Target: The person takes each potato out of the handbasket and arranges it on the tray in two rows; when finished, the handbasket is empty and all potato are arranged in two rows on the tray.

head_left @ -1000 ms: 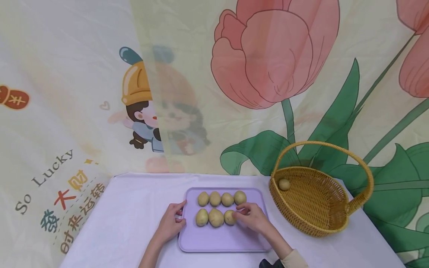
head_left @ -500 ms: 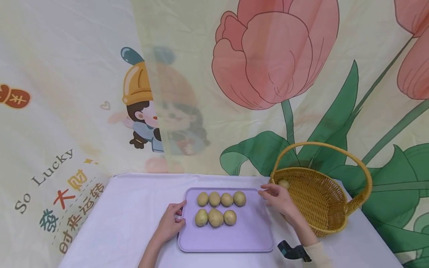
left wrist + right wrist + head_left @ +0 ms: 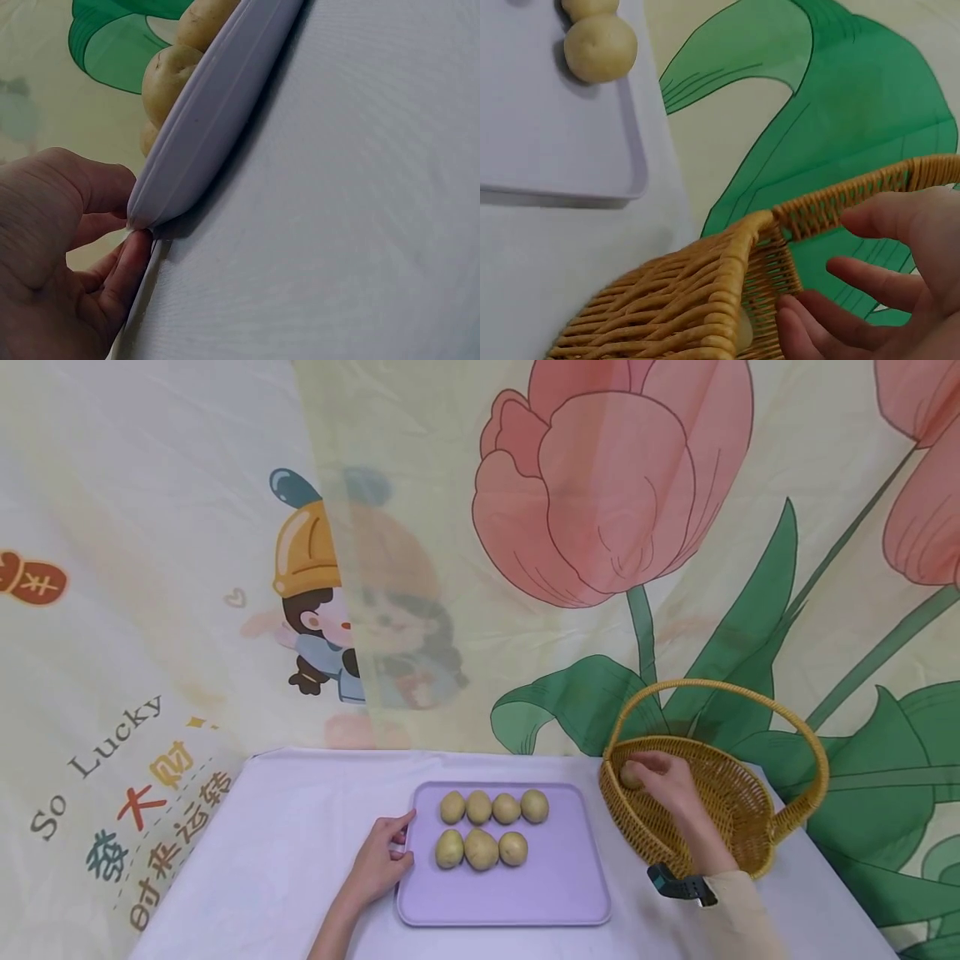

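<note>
My left hand [image 3: 382, 862] grips the left edge of a lilac tray [image 3: 555, 893], index finger and thumb at the rim in the left wrist view. On the tray lie two rows of potatoes, four at the back, such as the potato [image 3: 535, 807], and three in front, such as the potato [image 3: 481, 850]. My right hand [image 3: 667, 781] reaches into a wicker basket [image 3: 750, 785], fingers parted and slightly bent. Its fingertips are right at a potato [image 3: 628, 777] by the basket's left wall. In the right wrist view the basket's rim mostly hides that potato.
The basket's tall arched handle [image 3: 720, 684] rises over its opening. A white cloth covers the table [image 3: 315, 793]. Behind it hangs a printed curtain [image 3: 420, 610] with tulips and a cartoon figure. A black device [image 3: 678, 885] is strapped at the right wrist.
My right hand has left the front-row potato on the tray and moved right, across the tray's edge, to the potato inside the basket. The left hand stays at the tray's edge.
</note>
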Demonstrator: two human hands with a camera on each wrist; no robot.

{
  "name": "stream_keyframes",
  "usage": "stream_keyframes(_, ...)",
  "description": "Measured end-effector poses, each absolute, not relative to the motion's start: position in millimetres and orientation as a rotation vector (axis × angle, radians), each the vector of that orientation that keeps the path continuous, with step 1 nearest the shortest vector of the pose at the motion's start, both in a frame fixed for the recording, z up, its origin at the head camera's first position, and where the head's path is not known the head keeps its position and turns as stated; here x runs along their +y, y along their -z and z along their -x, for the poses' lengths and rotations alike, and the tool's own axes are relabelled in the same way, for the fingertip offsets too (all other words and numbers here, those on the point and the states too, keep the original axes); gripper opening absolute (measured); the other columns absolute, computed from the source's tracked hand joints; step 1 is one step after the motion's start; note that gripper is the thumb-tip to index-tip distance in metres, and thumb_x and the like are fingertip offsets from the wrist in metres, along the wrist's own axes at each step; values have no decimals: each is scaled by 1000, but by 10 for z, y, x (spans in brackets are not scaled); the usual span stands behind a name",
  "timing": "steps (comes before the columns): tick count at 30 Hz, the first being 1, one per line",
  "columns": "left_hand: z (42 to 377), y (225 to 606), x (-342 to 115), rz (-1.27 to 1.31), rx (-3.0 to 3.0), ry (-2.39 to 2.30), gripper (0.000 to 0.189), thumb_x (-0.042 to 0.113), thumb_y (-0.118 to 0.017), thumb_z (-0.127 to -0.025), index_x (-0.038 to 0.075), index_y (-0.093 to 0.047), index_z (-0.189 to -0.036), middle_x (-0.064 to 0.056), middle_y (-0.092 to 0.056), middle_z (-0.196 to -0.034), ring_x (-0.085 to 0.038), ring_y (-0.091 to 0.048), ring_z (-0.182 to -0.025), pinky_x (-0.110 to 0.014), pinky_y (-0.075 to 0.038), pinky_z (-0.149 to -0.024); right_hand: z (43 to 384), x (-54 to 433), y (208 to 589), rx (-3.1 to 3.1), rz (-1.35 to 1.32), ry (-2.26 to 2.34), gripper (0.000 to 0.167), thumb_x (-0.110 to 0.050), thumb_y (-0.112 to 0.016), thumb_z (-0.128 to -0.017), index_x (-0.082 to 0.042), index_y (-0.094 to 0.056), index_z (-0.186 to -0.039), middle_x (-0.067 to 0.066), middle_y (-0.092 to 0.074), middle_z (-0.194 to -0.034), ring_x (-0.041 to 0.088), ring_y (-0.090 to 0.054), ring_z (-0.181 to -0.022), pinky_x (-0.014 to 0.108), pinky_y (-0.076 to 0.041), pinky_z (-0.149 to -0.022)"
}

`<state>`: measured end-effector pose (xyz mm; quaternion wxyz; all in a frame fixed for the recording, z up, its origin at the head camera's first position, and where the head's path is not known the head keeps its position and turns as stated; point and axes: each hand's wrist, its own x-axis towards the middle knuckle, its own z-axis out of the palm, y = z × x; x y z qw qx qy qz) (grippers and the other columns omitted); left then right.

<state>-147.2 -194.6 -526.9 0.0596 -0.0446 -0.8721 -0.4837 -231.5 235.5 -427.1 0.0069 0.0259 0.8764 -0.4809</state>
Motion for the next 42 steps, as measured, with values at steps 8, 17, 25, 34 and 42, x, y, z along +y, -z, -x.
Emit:
stream_keyframes(8, 1458, 5263, -1946, 124, -2632, 1459, 62, -10, -67, -71, -4, -59, -132, -12, -51, -104, -20, -57, -88, -20, -57, -70, 2483, 2364, 4390, 2738, -127, 1413, 55, -16, -50, -100, 14, -34, -143, 37, -31, -146, 52, -28, -135, 65, -30, -109)
stream_keyframes(17, 1471, 5258, -1949, 126, -2642, 1454, 62, -9, -67, -71, -6, -58, -132, -12, -51, -105, -20, -57, -88, -20, -57, -70, 2555, 2326, 4568, 2715, -131, 1433, 57, -12, -47, -99, 19, -28, -143, 42, -26, -145, 55, -26, -135, 64, -29, -111)
stream_keyframes(25, 1494, 5243, -1973, 143, -2617, 1458, 61, -11, -67, -71, -6, -59, -131, -12, -51, -104, -21, -57, -88, -21, -57, -70, 2648, 2270, 4706, 2747, -297, 1553, 52, -1, -58, -88, 19, -44, -134, 41, -47, -121, 36, -57, -90, 28, -53, -63)
stream_keyframes(34, 1502, 5251, -1961, 135, -2634, 1455, 61, -10, -67, -72, -5, -58, -132, -12, -51, -105, -21, -56, -89, -21, -57, -71, 2672, 2281, 4737, 2762, -347, 1527, 45, -1, -63, -87, 18, -52, -125, 37, -55, -110, 34, -59, -85, 22, -47, -58)
stream_keyframes(42, 1481, 5272, -1957, 132, -2639, 1448, 62, -11, -67, -70, -5, -58, -132, -10, -50, -102, -19, -56, -88, -20, -57, -71, 2625, 2315, 4739, 2707, -331, 1585, 45, -2, -63, -87, 19, -51, -126, 34, -58, -104, 20, -58, -71, 23, -49, -55)
